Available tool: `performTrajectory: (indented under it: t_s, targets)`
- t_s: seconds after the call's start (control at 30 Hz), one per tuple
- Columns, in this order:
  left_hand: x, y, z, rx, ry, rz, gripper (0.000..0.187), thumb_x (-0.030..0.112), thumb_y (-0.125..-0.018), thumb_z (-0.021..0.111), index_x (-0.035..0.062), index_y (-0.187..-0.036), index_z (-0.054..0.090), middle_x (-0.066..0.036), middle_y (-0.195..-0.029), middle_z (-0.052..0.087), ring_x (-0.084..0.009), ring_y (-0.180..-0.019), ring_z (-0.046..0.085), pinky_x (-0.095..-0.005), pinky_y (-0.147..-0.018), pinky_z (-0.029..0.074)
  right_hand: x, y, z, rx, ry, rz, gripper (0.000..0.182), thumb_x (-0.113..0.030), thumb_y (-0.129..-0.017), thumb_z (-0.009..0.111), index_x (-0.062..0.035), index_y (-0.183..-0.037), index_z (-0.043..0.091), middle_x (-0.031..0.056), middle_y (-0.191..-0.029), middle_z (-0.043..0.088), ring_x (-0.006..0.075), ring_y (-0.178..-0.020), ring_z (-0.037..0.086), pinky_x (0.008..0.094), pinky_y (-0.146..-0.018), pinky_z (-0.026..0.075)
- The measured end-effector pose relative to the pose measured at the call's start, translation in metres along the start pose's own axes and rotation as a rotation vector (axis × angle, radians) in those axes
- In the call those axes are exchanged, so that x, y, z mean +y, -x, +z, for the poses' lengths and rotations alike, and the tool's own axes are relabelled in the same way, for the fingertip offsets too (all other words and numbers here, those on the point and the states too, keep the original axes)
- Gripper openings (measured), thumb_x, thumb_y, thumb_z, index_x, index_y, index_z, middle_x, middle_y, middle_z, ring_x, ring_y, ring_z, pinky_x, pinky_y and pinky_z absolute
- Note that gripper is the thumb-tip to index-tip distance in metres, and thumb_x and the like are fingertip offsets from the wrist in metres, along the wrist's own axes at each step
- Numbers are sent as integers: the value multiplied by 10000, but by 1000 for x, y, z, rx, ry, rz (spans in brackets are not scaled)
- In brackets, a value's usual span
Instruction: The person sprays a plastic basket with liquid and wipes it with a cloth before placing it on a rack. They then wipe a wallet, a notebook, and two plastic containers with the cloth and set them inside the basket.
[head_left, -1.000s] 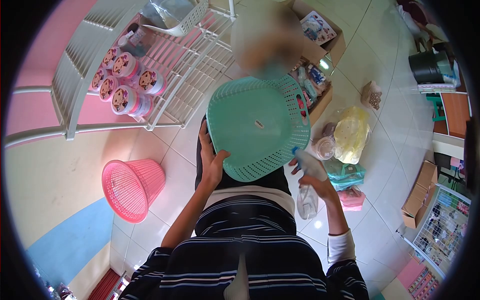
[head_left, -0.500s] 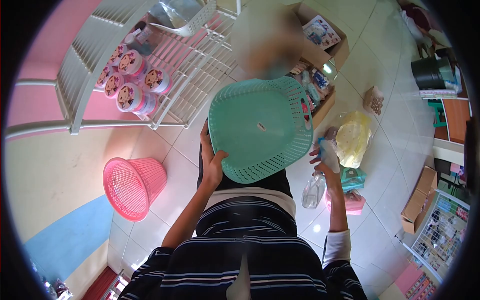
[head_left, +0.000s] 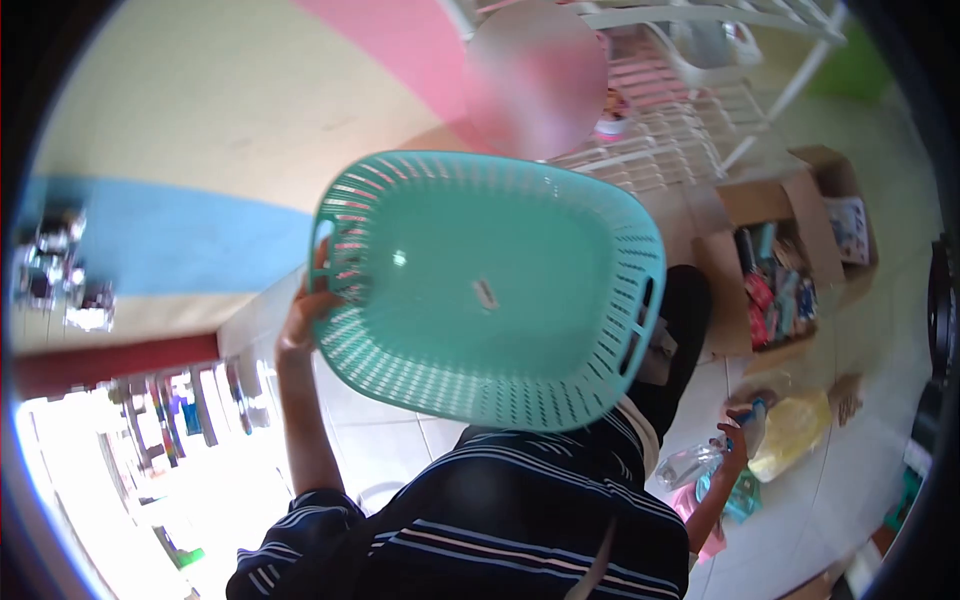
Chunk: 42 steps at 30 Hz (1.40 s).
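Observation:
My left hand (head_left: pixel 308 312) grips a green plastic basket (head_left: pixel 490 290) by the slotted handle at its left end, fingers through the opening and thumb inside the rim. The basket is tilted so its inside faces me, with a small white label (head_left: pixel 484 294) on its bottom. Lower right, my right hand (head_left: pixel 733 452) is curled around a clear plastic item (head_left: pixel 690 465) that shows on both sides of the fingers, with a bit of blue at its upper end. Its exact kind is blurred. A yellow plastic bag (head_left: pixel 795 435) and a teal package (head_left: pixel 742 496) are close by this hand.
An open cardboard box (head_left: pixel 775 270) of small packaged goods stands on the tiled floor at right, another box (head_left: pixel 850 215) behind it. A white wire rack (head_left: pixel 690 110) is at the top, beside a painted wall (head_left: pixel 230 120). A bright doorway (head_left: pixel 170 460) opens at lower left.
The view has swung left, toward the wall and doorway. My left hand has raised the basket closer to me and turned it. My right hand stays out low beside the floor goods.

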<state>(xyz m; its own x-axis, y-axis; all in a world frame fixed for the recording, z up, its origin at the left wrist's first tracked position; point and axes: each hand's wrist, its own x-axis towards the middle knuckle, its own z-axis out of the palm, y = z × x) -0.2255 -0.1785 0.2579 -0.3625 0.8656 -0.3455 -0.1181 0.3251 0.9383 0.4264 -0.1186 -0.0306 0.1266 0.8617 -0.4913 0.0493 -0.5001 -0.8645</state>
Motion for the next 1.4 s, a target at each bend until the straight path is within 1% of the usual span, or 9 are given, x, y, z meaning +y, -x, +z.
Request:
performTrajectory:
  t_s: [0.27, 0.5, 0.73, 0.93, 1.03, 1.13, 1.23, 1.33, 1.4]
  targets:
    - [57, 67, -61, 745, -503, 283, 702, -109, -644, 358, 50, -1324, 290, -185, -1249, 415, -283, -1085, 481, -378, -895, 425, -35, -27, 26, 15, 64, 104, 702, -22, -462, 586, -79, -1150, 453, 29, -883, 507, 133, -680, 488, 230, -448, 405]
    - [46, 33, -44, 808, -1115, 761, 476, -16, -830, 391, 78, -1295, 340, -193, -1151, 507, -308, -1054, 509, -422, -892, 408, -90, 12, 63, 49, 83, 114, 599, -6, -437, 590, -90, -1021, 485, 27, -821, 490, 148, -665, 486, 253, -453, 409]
    - [-5, 30, -41, 770, -1470, 902, 797, -209, -584, 456, 94, -1306, 307, -174, -1204, 414, -351, -1075, 438, -412, -851, 431, 5, -49, -14, 45, 206, -38, 730, -47, -378, 635, 17, -1079, 442, 57, -889, 474, 223, -832, 474, 267, -725, 419]
    - [-34, 32, -59, 787, -1553, 1035, 782, -110, -651, 593, 133, -1322, 272, -193, -1229, 383, -359, -1060, 440, -424, -829, 418, 46, -56, -33, 155, 53, -163, 813, -45, -397, 677, 57, -1157, 407, 113, -1026, 509, 256, -968, 481, 291, -857, 385]
    - [-35, 33, -60, 777, -1551, 1093, 748, -81, -679, 603, 138, -1317, 279, -203, -1227, 382, -356, -1065, 440, -420, -841, 409, -56, 5, 44, 257, 376, -41, 745, -35, -483, 656, 71, -1177, 406, 156, -1111, 509, 258, -1048, 474, 312, -894, 374]
    - [-35, 37, -57, 783, -1538, 1078, 757, -83, -673, 604, 134, -1319, 273, -204, -1226, 382, -359, -1070, 439, -419, -839, 414, 56, -32, -11, 265, 232, -508, 639, -75, -647, 613, -22, -1242, 385, 140, -1039, 532, 242, -809, 543, 334, -597, 491]
    - [-13, 46, -18, 834, -1425, 991, 707, -157, -658, 521, 109, -1288, 341, -187, -1217, 405, -363, -1086, 443, -434, -859, 424, -31, 36, 53, 334, 496, -538, 601, -97, -680, 640, 76, -1202, 398, 174, -1130, 509, 281, -1022, 511, 342, -876, 408]
    - [29, 57, 16, 803, -1439, 870, 585, -128, -704, 375, 80, -1249, 403, -164, -1199, 469, -331, -1096, 472, -429, -902, 418, -14, 57, 54, 575, 589, -683, 654, -221, -756, 652, 13, -1273, 327, 161, -1163, 478, 275, -952, 545, 368, -777, 484]
    - [62, 69, 30, 748, -1393, 708, 460, -27, -766, 415, 77, -1211, 461, -99, -1188, 516, -277, -1077, 512, -422, -898, 436, -32, 80, 77, 815, 360, -221, 684, -234, -748, 669, -53, -1296, 303, 144, -1169, 467, 265, -934, 548, 354, -641, 548]
